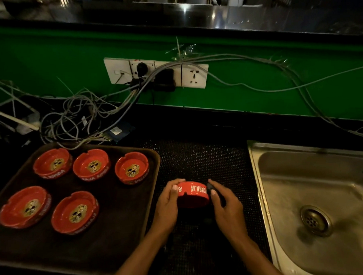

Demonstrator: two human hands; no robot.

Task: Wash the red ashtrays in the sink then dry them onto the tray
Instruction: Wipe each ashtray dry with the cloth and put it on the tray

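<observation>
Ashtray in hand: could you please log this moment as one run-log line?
held ashtray upside down over mat | left hand grips | right hand grips | tray: five ashtrays | sink holds none

Glossy red ashtrays (92, 165), dull steel sink (257, 162), textured black mat (196, 159)

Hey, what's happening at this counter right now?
A person is holding one red ashtray upside down between both hands over the black mat. The left hand grips its left side and the right hand its right side, with something dark at the right fingertips that is hard to make out. Five more ashtrays sit face up on the brown tray to the left. The steel sink on the right holds no ashtrays.
</observation>
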